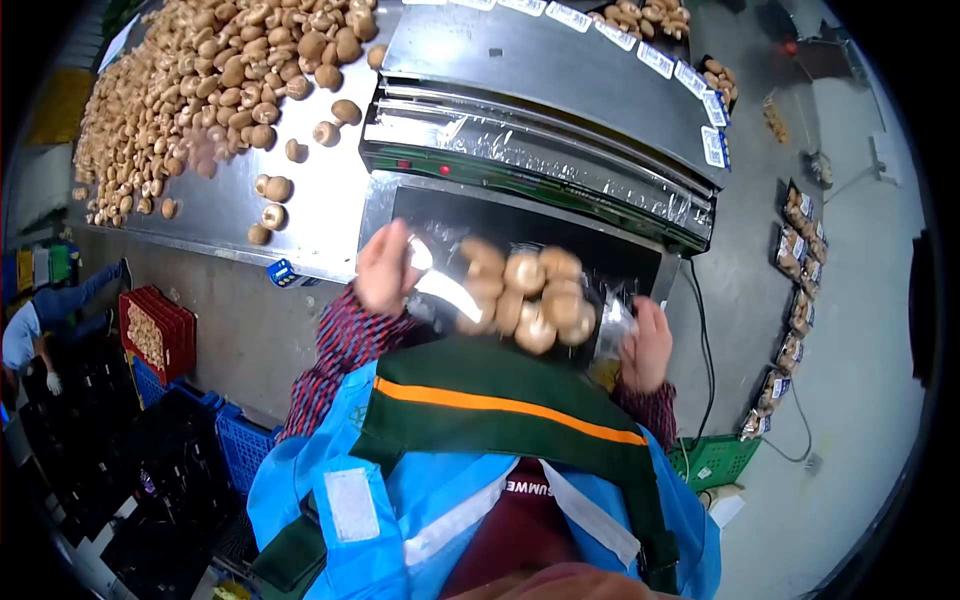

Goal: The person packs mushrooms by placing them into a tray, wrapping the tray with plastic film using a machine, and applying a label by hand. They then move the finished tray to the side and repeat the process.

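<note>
The tray of mushrooms is held lengthwise between left hand and right hand, fingers clamped on its ends.

Steel tbl, grey flr, crates.

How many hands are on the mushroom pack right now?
2. The left hand holds the mushroom pack at its left end, the right hand at its right end, by the wrapping machine. Fingers underneath are hidden.
</note>
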A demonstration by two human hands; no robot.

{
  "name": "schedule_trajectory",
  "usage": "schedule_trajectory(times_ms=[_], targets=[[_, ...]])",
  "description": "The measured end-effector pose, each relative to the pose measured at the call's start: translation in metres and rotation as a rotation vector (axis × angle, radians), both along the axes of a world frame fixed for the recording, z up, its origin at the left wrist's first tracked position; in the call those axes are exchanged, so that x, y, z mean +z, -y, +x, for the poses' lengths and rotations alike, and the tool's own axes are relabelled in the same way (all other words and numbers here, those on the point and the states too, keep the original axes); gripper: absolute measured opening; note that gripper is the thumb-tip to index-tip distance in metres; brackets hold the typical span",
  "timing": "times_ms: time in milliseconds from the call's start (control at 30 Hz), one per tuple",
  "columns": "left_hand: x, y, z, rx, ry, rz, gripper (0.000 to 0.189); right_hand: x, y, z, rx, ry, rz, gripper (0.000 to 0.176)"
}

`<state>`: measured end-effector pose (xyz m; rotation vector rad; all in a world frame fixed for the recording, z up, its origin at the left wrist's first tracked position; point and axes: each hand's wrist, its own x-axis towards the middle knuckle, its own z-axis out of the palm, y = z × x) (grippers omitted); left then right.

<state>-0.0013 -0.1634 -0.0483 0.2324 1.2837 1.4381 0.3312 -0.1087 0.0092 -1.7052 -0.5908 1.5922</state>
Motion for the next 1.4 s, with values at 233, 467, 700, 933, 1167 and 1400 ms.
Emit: schedule_trajectory(times_ms=[233,467,700,933,1167,1400], targets=[[-0.039,0.068,0.045,-0.408,0.5,-0.281,0.027,-0.159,0.113,0.02,0.312,-0.062,-0.211,0.032],[0.073,0.005,0.06,-0.667,0.647,-0.291,0.047,-0.068,0.063,0.005,0.654,-0.457,-0.142,0.037],[0.071,-0.037,0.04,-1.128,1.181,0.091,0.099,0.083,-0.061,-0.012,1.367,-0.207,0.315,0.046],[0.056,-0.07,0.031,-0.909,0.927,0.477,0.063,0.027,-0.238,0.1,0.056,0.228,0.607,0.029],[0.075,-0.111,0.005,-0.261,1.106,-0.284,0.049,-0.07,-0.308,0.139,0.08,-0.54,0.101,0.02],[0.04,-0.099,0.03,-0.467,1.112,0.448,0.047,0.112,-0.174,0.003,0.131,0.505,1.281,0.02]])
